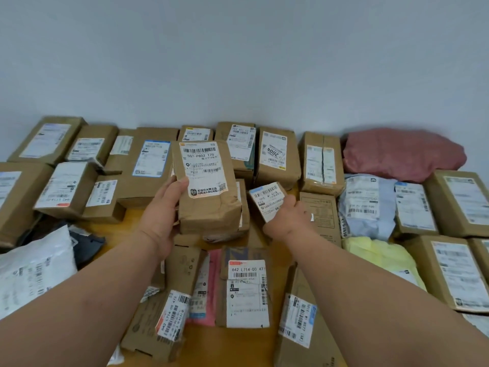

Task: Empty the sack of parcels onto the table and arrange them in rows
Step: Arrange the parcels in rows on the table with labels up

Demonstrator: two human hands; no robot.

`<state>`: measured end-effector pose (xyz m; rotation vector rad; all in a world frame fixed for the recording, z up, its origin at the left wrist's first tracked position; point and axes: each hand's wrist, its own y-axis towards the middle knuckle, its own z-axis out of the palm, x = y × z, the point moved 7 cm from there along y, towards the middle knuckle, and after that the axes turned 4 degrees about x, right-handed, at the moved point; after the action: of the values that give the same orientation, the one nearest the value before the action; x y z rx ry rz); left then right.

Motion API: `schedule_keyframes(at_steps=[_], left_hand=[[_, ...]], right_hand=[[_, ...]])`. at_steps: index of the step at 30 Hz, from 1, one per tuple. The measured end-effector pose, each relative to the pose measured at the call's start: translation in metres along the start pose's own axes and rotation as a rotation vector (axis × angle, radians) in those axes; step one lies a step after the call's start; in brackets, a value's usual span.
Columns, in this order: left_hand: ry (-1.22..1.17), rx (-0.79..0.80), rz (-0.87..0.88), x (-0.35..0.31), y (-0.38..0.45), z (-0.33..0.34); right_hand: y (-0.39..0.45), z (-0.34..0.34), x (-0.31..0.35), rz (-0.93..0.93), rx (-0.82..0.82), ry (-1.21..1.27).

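My left hand (pixel 161 213) grips a brown paper-wrapped parcel (pixel 209 205) with a white label, held upright above the middle of the wooden table (pixel 135 218). Just to its right, my right hand (pixel 289 217) is closed on a small brown parcel (pixel 268 200) with a white barcode label, tilted to the left. Cardboard boxes with labels lie in rows along the wall, such as the box marked 2004 (pixel 276 154). Several more parcels lie loose below my arms, among them a labelled box (pixel 247 290) and a pink bag (pixel 205 284). No sack is in view.
A dark red bag (pixel 402 153) lies at the back right by the grey wall. A pale blue bag (pixel 366 205), a yellow bag (pixel 381 254) and boxes fill the right side. A white plastic mailer (pixel 31 268) and a dark item (pixel 88 246) lie at the left.
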<state>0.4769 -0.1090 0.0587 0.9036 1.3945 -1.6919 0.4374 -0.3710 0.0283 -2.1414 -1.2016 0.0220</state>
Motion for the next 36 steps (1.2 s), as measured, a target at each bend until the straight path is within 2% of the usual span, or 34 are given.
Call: schedule_keyframes(at_steps=[4, 7, 12, 18, 22, 27, 29, 32, 36], left_hand=[[0.02, 0.001, 0.015, -0.007, 0.003, 0.0], [0.019, -0.002, 0.02, -0.012, 0.001, 0.0], [0.013, -0.027, 0.022, -0.01, 0.002, 0.0], [0.015, -0.029, 0.032, -0.005, 0.007, 0.002], [0.019, -0.048, 0.014, 0.001, 0.005, 0.003], [-0.026, -0.108, -0.019, 0.007, 0.004, 0.007], [-0.044, -0.113, -0.025, 0.007, 0.003, 0.007], [-0.036, -0.11, -0.014, 0.004, 0.003, 0.004], [-0.033, -0.13, -0.001, -0.003, -0.003, 0.0]], right_hand=[[0.004, 0.004, 0.004, -0.064, -0.013, -0.09], [0.009, 0.001, 0.009, -0.086, -0.038, -0.061], [0.016, -0.021, 0.016, -0.195, -0.16, -0.068], [0.029, -0.019, 0.018, -0.343, -0.087, -0.187], [0.027, -0.024, 0.012, -0.292, -0.213, -0.293], [0.021, -0.028, -0.002, -0.162, -0.311, -0.179], [0.015, -0.03, -0.001, -0.211, -0.348, -0.111], [0.003, -0.021, 0.008, -0.336, -0.232, -0.009], [-0.018, 0.004, 0.019, -0.247, 0.147, 0.116]])
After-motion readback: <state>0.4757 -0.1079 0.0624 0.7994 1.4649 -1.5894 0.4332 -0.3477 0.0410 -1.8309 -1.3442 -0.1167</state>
